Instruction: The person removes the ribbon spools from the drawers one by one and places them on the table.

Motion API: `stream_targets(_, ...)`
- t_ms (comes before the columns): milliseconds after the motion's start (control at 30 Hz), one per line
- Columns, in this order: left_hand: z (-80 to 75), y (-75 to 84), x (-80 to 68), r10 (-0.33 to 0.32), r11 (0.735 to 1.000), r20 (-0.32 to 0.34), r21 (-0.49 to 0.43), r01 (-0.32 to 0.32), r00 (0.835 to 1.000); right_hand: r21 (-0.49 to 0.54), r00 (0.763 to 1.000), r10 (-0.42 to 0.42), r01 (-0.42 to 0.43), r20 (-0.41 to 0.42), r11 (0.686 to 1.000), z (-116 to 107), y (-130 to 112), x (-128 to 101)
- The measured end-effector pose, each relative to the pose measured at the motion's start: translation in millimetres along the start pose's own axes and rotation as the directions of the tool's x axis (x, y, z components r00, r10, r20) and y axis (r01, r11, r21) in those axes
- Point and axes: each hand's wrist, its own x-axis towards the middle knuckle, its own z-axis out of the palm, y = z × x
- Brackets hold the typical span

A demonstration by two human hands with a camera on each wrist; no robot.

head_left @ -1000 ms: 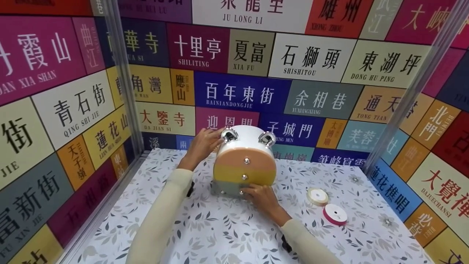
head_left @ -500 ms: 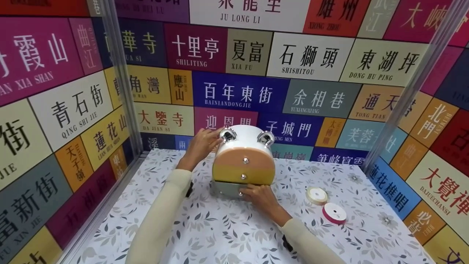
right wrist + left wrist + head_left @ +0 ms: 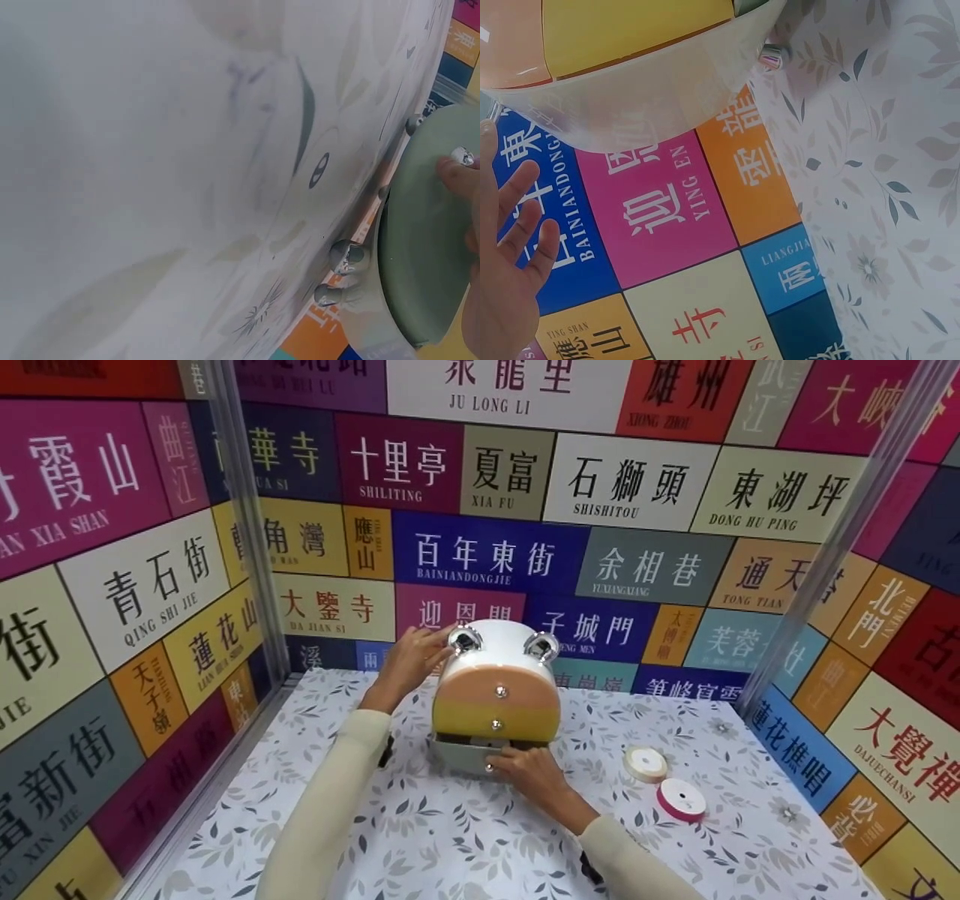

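The grey bottom drawer (image 3: 469, 755) now stands further out of the rounded white three-drawer box (image 3: 496, 690). The right hand (image 3: 525, 772) pinches its small silver knob (image 3: 489, 768) to pull; the left hand (image 3: 411, 658), fingers straight, steadies the box's far left side.

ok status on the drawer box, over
Left hand flat on box top. Right hand pinching bottom drawer knob, drawer partly out. Two ribbon spools aside, clear.

ribbon spools (image 3: 663, 781) right of drawer box (image 3: 495, 697)

Drawer box (image 3: 495, 690): white shell, peach, yellow, grey-green fronts. Cloth (image 3: 420, 832): white, grey leaf print. Spool (image 3: 681, 799) rim possibly pink.
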Motion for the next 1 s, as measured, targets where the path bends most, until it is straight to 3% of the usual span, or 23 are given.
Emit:
stream_targets(433, -0.4, -1.5, -1.9, 0.003, 1.000, 0.012, 0.026, -0.003, 1.000, -0.039, 0.998, -0.064, 0.063, -0.002, 0.997, -11, -13, -4)
stream_targets(633, -0.2, -0.7, -0.7, -0.022, 0.999, 0.029, 0.039, 0.021, 0.999, -0.021, 0.998, -0.059, 0.060, 0.031, 0.998, -19, -19, -6)
stream_targets(1000, -1.2, 1.1, -0.5, -0.009, 1.000, 0.022, 0.015, 0.009, 1.000, -0.036, 0.996, -0.077, 0.079, 0.053, 0.996, -31, -28, -7)
